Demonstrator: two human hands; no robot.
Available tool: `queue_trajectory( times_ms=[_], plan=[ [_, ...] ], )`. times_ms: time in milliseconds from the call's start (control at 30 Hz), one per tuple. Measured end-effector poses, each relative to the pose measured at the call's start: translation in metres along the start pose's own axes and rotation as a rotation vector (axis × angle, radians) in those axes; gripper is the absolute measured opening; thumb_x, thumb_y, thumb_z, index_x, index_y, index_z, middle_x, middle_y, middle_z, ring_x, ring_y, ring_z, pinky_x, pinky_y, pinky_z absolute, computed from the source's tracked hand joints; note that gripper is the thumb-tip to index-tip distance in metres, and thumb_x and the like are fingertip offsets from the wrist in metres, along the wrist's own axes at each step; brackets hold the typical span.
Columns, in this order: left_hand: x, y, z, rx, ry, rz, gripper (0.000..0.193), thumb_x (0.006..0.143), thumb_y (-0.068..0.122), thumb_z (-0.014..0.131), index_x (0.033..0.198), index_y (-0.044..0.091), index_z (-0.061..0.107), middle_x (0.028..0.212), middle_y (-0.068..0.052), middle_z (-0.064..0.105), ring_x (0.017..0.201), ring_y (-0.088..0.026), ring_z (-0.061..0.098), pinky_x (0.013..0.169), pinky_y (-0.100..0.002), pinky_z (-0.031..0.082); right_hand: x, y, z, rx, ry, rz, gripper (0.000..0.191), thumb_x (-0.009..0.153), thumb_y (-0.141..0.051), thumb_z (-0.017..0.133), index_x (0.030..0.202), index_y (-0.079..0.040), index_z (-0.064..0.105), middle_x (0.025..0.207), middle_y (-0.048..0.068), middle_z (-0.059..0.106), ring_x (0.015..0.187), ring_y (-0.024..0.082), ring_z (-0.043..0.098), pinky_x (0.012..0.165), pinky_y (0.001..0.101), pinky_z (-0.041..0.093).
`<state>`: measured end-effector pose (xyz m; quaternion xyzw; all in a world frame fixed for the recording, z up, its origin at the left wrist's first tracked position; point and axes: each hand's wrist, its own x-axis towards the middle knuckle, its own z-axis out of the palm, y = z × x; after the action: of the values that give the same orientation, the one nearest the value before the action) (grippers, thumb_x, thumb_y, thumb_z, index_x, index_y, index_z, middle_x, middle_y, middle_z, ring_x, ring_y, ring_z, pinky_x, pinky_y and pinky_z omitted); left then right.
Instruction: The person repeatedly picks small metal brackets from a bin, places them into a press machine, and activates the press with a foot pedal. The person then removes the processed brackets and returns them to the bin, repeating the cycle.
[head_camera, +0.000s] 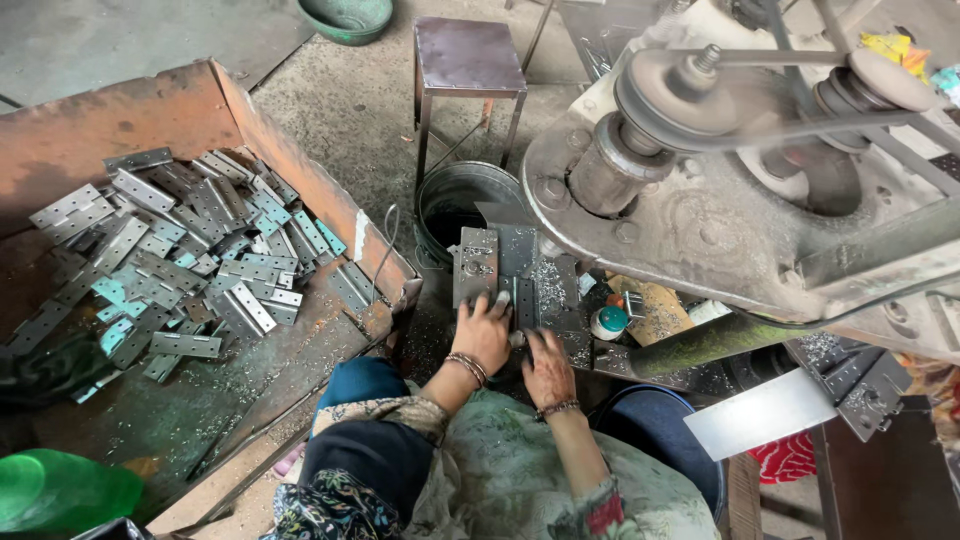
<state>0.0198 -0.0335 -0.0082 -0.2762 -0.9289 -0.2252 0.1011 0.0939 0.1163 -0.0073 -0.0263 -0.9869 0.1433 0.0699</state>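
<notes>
Both forearms reach forward from the lap, wrists bangled, palms down on the dark bench (575, 345) under the machine; left hand (483, 333) lies flat, fingers stretched forward and slightly spread, tips touching the lower edge of a grey hinge plate (476, 265) that lies flat on the bench beside the bucket; grip open, pressing rather than clasping; right hand (548, 368) sits just beside the left, a little nearer the body, fingers curled loosely downward on the bench, index end near a small upright hinge (524, 302) between the two hands; cannot tell whether its grip has hold of anything, fingertips hidden by the knuckles; metal filings (547, 282) scattered over the bench just past the right hand; a small teal-capped pot (609, 322) stands to the right, apart from the hand; the grey machine (720, 200) with blurred pulley and belt overhangs the bench on the right; a round metal bucket (455, 205) stands on the floor beyond the left hand; to the left a rusty tray (250, 120) holds a heap of hinges (190, 260), well apart from both hands; a small metal stool (468, 58) stands beyond the bucket.
</notes>
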Motion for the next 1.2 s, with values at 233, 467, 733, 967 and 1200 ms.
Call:
queue_trajectory(
  times_ms=[233,467,733,967,1200],
  plan=[
    [0.009,0.02,0.015,0.304,-0.191,0.022,0.034,0.094,0.026,0.054,0.113,0.009,0.075,0.135,-0.014,0.059,0.14,-0.04,0.038,0.112,-0.076,0.019,-0.076,0.035,-0.039,-0.155,-0.362,0.213,0.072,0.088,-0.038,0.068,0.15,-0.016,0.039,0.143,0.013,0.054,0.129,0.033,0.056,0.108,0.042,0.047],
    [0.023,0.026,0.011,0.321,-0.276,-0.015,0.033,0.097,0.025,0.051,0.113,0.01,0.075,0.13,-0.012,0.061,0.139,-0.039,0.038,0.115,-0.079,0.014,-0.128,0.055,0.002,-0.15,-0.678,0.539,0.079,0.096,-0.032,0.06,0.161,-0.021,0.016,0.144,0.018,0.052,0.129,0.034,0.059,0.104,0.0492,0.052],
    [0.014,0.019,0.017,0.297,-0.216,-0.015,0.034,0.101,0.027,0.047,0.111,0.011,0.075,0.134,-0.009,0.06,0.142,-0.037,0.035,0.117,-0.076,0.012,-0.139,0.073,0.041,0.0,-0.765,0.633,0.076,0.101,-0.019,0.049,0.165,-0.018,0.008,0.151,0.025,0.047,0.133,0.042,0.054,0.108,0.0497,0.05],
    [0.034,0.012,0.019,0.319,-0.254,-0.087,0.033,0.099,0.025,0.048,0.115,0.013,0.074,0.147,-0.006,0.054,0.146,-0.036,0.033,0.117,-0.076,0.011,-0.142,0.084,0.033,-0.097,-0.617,0.463,0.075,0.094,-0.024,0.057,0.158,-0.02,0.019,0.149,0.019,0.049,0.132,0.037,0.056,0.109,0.0467,0.048],
    [0.037,0.009,0.021,0.288,-0.155,-0.081,0.038,0.099,0.025,0.046,0.121,0.01,0.073,0.15,-0.005,0.053,0.147,-0.037,0.031,0.116,-0.075,0.012,-0.139,0.075,0.035,-0.07,-0.561,0.547,0.074,0.098,-0.014,0.045,0.165,-0.018,0.015,0.149,0.029,0.048,0.133,0.044,0.054,0.11,0.0495,0.047]
  ],
)
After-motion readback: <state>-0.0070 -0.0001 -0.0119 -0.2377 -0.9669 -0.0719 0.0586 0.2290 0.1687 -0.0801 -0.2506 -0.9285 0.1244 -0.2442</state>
